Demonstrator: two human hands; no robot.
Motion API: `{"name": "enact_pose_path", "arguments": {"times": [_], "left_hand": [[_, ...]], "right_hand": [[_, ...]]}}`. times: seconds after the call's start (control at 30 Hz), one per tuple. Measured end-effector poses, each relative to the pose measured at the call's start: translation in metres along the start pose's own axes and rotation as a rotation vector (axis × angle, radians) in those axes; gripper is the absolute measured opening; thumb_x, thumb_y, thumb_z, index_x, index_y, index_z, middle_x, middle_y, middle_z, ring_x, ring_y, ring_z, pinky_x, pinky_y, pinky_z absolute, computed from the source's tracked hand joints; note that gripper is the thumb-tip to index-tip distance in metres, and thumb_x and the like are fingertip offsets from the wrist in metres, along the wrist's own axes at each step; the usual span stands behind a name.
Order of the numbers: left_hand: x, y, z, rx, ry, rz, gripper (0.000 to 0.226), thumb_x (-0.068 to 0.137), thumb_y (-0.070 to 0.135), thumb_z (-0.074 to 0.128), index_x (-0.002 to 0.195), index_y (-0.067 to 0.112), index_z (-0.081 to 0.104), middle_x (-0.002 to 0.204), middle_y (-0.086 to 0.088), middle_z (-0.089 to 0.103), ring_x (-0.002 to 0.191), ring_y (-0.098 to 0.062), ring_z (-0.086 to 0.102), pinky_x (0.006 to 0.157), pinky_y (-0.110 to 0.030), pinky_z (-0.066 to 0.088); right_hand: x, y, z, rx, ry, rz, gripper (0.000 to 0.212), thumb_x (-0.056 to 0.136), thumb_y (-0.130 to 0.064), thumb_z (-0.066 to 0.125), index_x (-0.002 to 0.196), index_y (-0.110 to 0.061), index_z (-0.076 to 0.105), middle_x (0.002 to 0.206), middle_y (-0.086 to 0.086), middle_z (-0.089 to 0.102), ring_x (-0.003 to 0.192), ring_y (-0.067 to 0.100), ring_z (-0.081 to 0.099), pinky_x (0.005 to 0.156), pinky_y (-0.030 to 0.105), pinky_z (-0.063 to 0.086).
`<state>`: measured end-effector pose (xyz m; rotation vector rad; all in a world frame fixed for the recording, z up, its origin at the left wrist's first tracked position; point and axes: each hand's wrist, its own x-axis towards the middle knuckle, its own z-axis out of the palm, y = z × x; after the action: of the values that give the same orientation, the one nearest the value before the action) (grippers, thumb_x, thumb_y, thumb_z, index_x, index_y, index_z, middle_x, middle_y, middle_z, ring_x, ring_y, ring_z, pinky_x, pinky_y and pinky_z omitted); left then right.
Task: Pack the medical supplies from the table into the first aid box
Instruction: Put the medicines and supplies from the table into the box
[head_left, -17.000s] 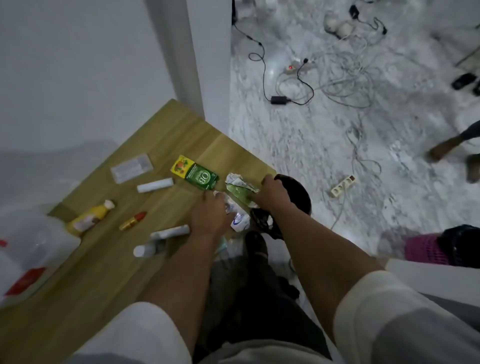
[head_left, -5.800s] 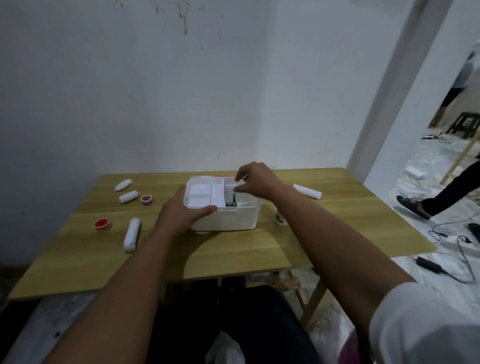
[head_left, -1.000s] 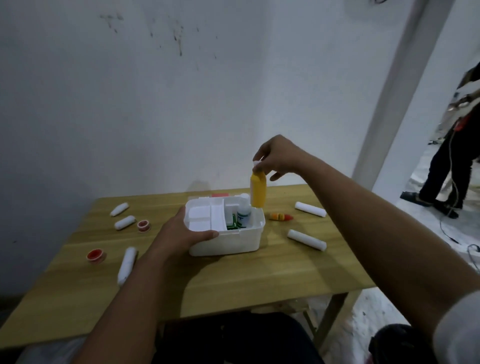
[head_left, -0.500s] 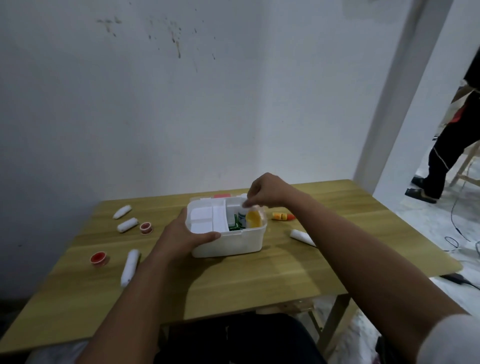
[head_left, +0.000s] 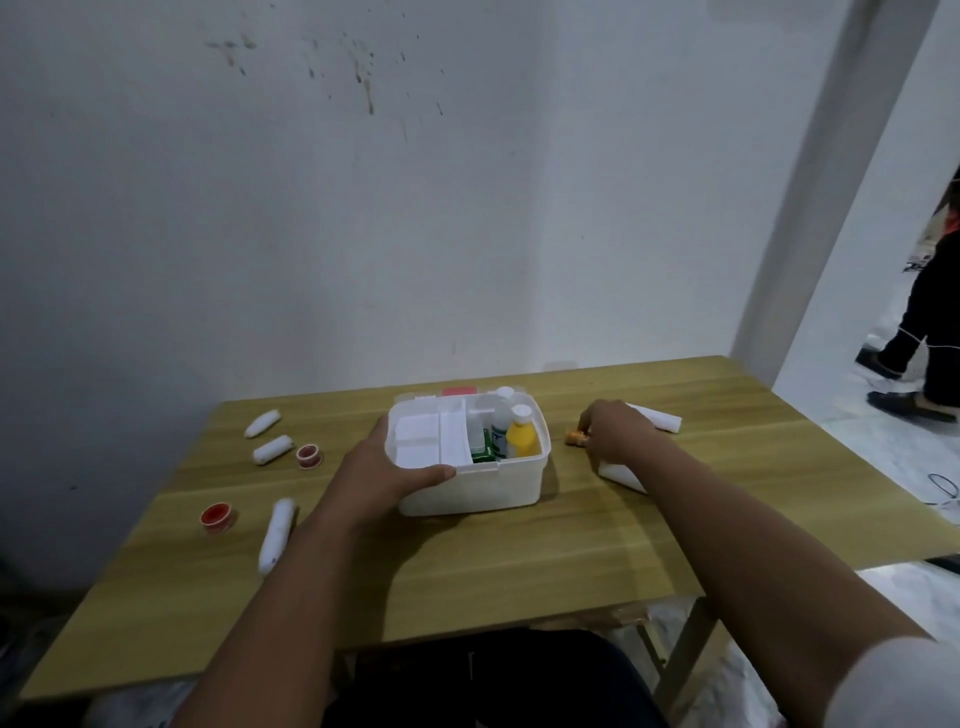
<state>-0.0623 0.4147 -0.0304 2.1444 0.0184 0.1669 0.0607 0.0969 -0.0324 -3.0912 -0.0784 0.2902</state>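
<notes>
Open white first aid box (head_left: 470, 486) mid-table (head_left: 519, 571); yellow bottle (head_left: 521, 439) and white bottle (head_left: 501, 423) upright in its right compartment. Left hand (head_left: 379, 475) grips box's left front corner, thumb along rim. Right hand (head_left: 615, 434) down on small orange tube (head_left: 574, 437) right of box; fingers curled, hold unclear. White rolls (head_left: 275, 532) lie left

White first aid box (head_left: 483, 493), yellow bottle (head_left: 521, 439) (white-capped), wood-grain table (head_left: 519, 561)
</notes>
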Motion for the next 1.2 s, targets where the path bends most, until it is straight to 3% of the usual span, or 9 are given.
{"name": "enact_pose_path", "arguments": {"times": [0.17, 0.3, 0.37, 0.47, 0.57, 0.67, 0.77, 0.9, 1.2], "left_hand": [[0.000, 0.002, 0.002, -0.009, -0.015, 0.004, 0.096, 0.071, 0.048, 0.091, 0.151, 0.041, 0.039, 0.126, 0.020, 0.052, 0.113, -0.009, 0.047, 0.068, -0.015, 0.037], [0.001, 0.000, 0.002, -0.019, -0.013, 0.003, 0.096, 0.070, 0.048, 0.091, 0.151, 0.039, 0.041, 0.135, 0.015, 0.056, 0.115, -0.010, 0.050, 0.069, -0.016, 0.039], [0.002, -0.001, 0.002, -0.028, -0.011, 0.006, 0.096, 0.070, 0.048, 0.092, 0.151, 0.040, 0.042, 0.136, 0.014, 0.057, 0.114, -0.010, 0.050, 0.069, -0.016, 0.038], [0.003, -0.002, 0.002, -0.024, -0.016, 0.004, 0.098, 0.069, 0.049, 0.091, 0.152, 0.040, 0.040, 0.143, 0.011, 0.056, 0.115, -0.010, 0.048, 0.069, -0.016, 0.038], [0.004, -0.003, 0.003, -0.008, -0.014, 0.000, 0.101, 0.069, 0.051, 0.091, 0.153, 0.038, 0.038, 0.148, 0.007, 0.054, 0.116, -0.011, 0.047, 0.069, -0.017, 0.038], [0.004, -0.003, 0.003, -0.008, -0.015, 0.006, 0.099, 0.070, 0.049, 0.091, 0.153, 0.037, 0.038, 0.149, 0.005, 0.055, 0.115, -0.012, 0.047, 0.069, -0.018, 0.039], [0.005, -0.004, 0.003, -0.001, -0.010, 0.014, 0.099, 0.070, 0.049, 0.091, 0.153, 0.037, 0.038, 0.148, 0.005, 0.055, 0.115, -0.011, 0.047, 0.069, -0.017, 0.038], [0.005, -0.004, 0.004, -0.006, -0.003, 0.016, 0.098, 0.069, 0.048, 0.092, 0.152, 0.038, 0.039, 0.142, 0.008, 0.057, 0.114, -0.011, 0.049, 0.069, -0.017, 0.039], [0.004, -0.001, 0.004, 0.005, 0.000, 0.008, 0.098, 0.071, 0.046, 0.091, 0.154, 0.035, 0.039, 0.144, 0.006, 0.056, 0.112, -0.011, 0.048, 0.068, -0.016, 0.037]], "right_hand": [[-0.014, 0.000, -0.054, 0.419, 0.278, -0.054, 0.028, 0.078, -0.035, 0.084, 0.095, -0.015, 0.073, 0.088, 0.004, 0.076, 0.082, 0.020, 0.071, 0.077, 0.034, 0.059], [-0.037, -0.030, -0.113, 0.612, 0.236, -0.220, 0.029, 0.075, -0.021, 0.090, 0.091, -0.012, 0.068, 0.079, 0.008, 0.078, 0.069, 0.018, 0.077, 0.062, 0.033, 0.062], [-0.046, -0.052, -0.126, 0.560, 0.201, -0.315, 0.030, 0.071, -0.022, 0.092, 0.089, -0.012, 0.070, 0.081, 0.007, 0.078, 0.072, 0.017, 0.077, 0.059, 0.030, 0.057], [-0.056, -0.083, -0.124, 0.328, 0.125, -0.413, 0.035, 0.064, -0.037, 0.094, 0.088, -0.017, 0.076, 0.084, 0.000, 0.078, 0.078, 0.014, 0.074, 0.070, 0.030, 0.060], [-0.055, -0.106, -0.104, 0.048, 0.094, -0.458, 0.018, 0.078, -0.020, 0.087, 0.094, -0.016, 0.080, 0.094, 0.001, 0.077, 0.089, 0.019, 0.071, 0.084, 0.035, 0.060], [-0.058, -0.122, -0.081, -0.106, 0.118, -0.455, 0.012, 0.085, -0.013, 0.077, 0.097, -0.012, 0.076, 0.094, 0.006, 0.074, 0.085, 0.023, 0.068, 0.081, 0.039, 0.060], [-0.062, -0.130, -0.071, -0.231, 0.139, -0.449, 0.009, 0.088, -0.010, 0.073, 0.093, -0.015, 0.067, 0.093, 0.003, 0.065, 0.091, 0.023, 0.061, 0.087, 0.042, 0.049], [-0.061, -0.132, -0.068, -0.348, 0.145, -0.471, 0.030, 0.088, -0.009, 0.070, 0.071, -0.023, 0.049, 0.092, 0.000, 0.064, 0.095, 0.024, 0.059, 0.104, 0.055, 0.031], [-0.054, -0.132, -0.056, -0.418, 0.112, -0.516, 0.023, 0.087, -0.013, 0.070, 0.074, -0.023, 0.054, 0.087, -0.004, 0.064, 0.093, 0.022, 0.061, 0.107, 0.056, 0.029]]}}
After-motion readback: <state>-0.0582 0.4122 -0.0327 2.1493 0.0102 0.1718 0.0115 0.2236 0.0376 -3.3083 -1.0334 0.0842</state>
